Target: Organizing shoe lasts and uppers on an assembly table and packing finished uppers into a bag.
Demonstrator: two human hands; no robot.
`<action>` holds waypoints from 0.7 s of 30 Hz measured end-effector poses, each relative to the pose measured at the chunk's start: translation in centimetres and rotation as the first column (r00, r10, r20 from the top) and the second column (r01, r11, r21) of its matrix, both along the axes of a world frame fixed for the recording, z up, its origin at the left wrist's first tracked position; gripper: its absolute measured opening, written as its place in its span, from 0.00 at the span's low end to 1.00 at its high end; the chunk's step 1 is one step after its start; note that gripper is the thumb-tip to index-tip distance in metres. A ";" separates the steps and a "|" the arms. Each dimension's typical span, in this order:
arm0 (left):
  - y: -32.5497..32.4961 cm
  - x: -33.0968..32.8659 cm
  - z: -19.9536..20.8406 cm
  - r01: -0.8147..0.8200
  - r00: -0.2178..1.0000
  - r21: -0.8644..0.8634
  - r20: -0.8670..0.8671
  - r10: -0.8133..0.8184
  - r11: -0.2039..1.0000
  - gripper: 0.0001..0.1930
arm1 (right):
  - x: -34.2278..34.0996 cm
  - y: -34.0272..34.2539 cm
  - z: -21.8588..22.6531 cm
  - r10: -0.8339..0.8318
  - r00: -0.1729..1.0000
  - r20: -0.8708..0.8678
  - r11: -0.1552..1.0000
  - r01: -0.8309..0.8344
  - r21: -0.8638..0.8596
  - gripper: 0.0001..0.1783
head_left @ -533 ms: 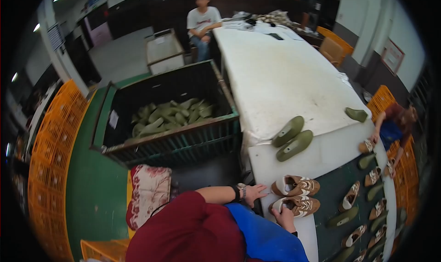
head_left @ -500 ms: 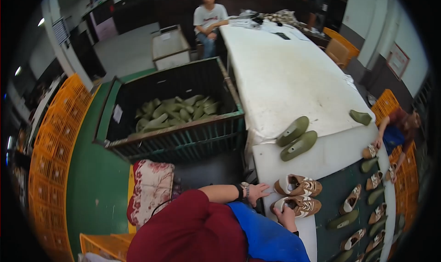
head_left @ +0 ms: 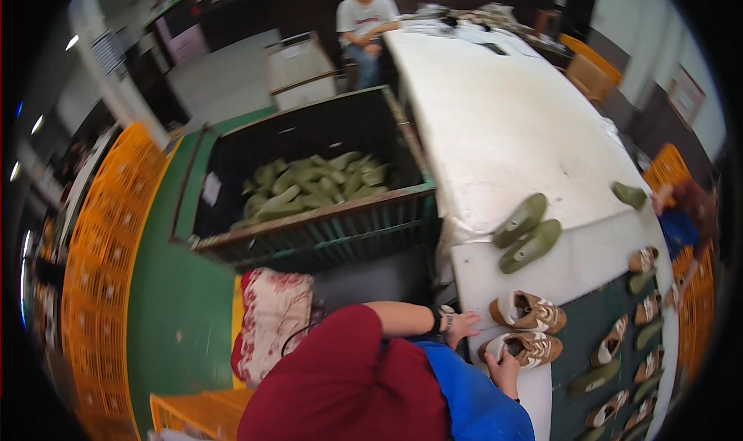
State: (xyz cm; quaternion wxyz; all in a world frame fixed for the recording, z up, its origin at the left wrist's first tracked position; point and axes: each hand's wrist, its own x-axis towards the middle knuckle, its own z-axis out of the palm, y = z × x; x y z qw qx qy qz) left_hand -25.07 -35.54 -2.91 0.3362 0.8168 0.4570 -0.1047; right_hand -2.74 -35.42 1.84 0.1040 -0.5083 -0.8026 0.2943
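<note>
Two brown-and-white sneakers [head_left: 529, 312] stand side by side on the white tabletop, toes to the right. My right hand [head_left: 505, 373] grips the heel of the nearer sneaker [head_left: 532, 350], with its thumb at the shoe's opening. Fingers spread and holding nothing, my left hand [head_left: 462, 326] rests by the table's edge, just left of the two heels. A watch and a dark band circle that wrist. Beyond the sneakers lie two olive-green shoe lasts [head_left: 529, 246], side by side on the table.
A dark green belt [head_left: 569, 394] to the right carries several sneakers and lasts; a co-worker [head_left: 685, 217] stands across it. A metal bin [head_left: 317, 232] of green lasts is ahead left. Orange crates [head_left: 101, 286] line the left. Another person [head_left: 368, 19] sits at the back.
My view has shifted, so the scene sits further right in the picture. Both hands keep their places at the sneakers. Across the belt, the co-worker's arms have moved.
</note>
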 end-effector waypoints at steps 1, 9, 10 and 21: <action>0.4 -0.5 0.4 0.068 0.998 0.015 -0.005 -0.068 0.998 0.48 | -0.1 -0.1 0.1 -0.015 0.999 0.047 1.000 0.015 -0.005 0.21; 14.0 -9.1 9.1 0.079 0.842 -0.144 0.540 0.011 0.986 0.26 | -1.0 -0.7 4.4 -0.144 0.982 0.125 0.978 0.160 -0.135 0.21; 16.2 -9.9 9.9 -0.075 0.754 0.104 0.657 -0.012 0.992 0.24 | -1.5 -0.8 5.1 -0.163 0.960 0.228 0.981 0.183 -0.070 0.20; 30.4 -8.7 2.3 -0.361 0.884 0.540 0.459 0.093 0.760 0.17 | -9.7 4.4 7.4 -0.294 0.956 0.027 0.955 0.294 -0.029 0.17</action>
